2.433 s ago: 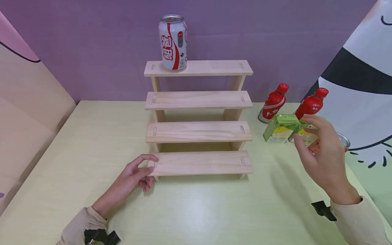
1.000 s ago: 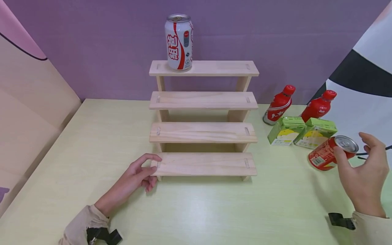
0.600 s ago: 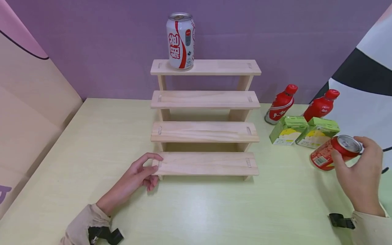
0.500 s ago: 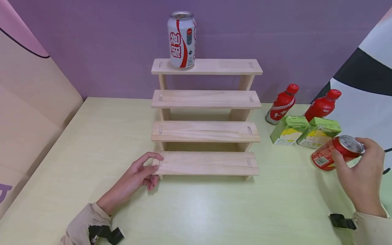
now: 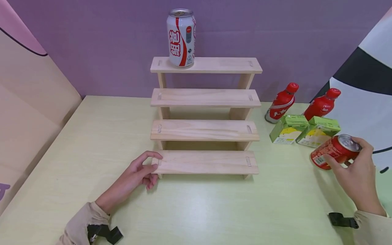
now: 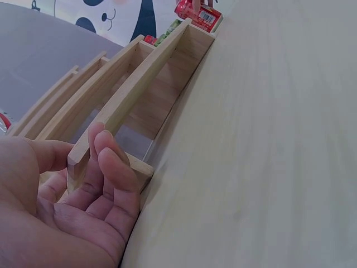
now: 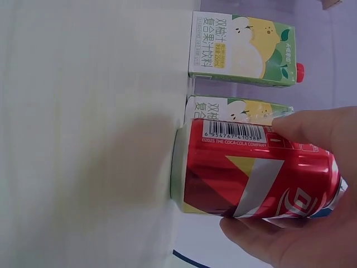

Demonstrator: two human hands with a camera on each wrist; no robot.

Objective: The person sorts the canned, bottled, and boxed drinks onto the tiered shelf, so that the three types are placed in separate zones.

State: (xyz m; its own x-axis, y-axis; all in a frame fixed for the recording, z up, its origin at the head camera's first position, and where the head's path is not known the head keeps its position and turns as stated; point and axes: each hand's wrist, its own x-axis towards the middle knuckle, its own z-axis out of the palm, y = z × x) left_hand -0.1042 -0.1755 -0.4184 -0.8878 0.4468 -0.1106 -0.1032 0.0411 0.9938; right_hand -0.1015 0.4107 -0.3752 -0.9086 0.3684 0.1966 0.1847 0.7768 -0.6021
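Note:
My right hand (image 5: pixel 358 175) grips a red soda can (image 5: pixel 332 152) at the right of the table, thumb on its near side and fingers on its far side. In the right wrist view the can (image 7: pixel 251 173) shows its barcode and a white-and-yellow stripe. My left hand (image 5: pixel 134 175) holds the left end of the lowest board of a four-step wooden rack (image 5: pixel 205 162). The left wrist view has the thumb and fingers around that board end (image 6: pixel 106 117). A white-and-red can (image 5: pixel 181 39) stands on the rack's top step, towards its left side.
Two green juice cartons (image 5: pixel 289 130) stand just behind the red can. Behind them are two red bottles with red caps (image 5: pixel 280 103). A purple backdrop (image 5: pixel 122 44) rises behind the pale table (image 5: pixel 196 207), and a printed cloth (image 5: pixel 364 109) borders the right side.
My right hand has moved from above the cartons to the red can and closed around it. My left hand has stayed on the rack. The view has shifted slightly.

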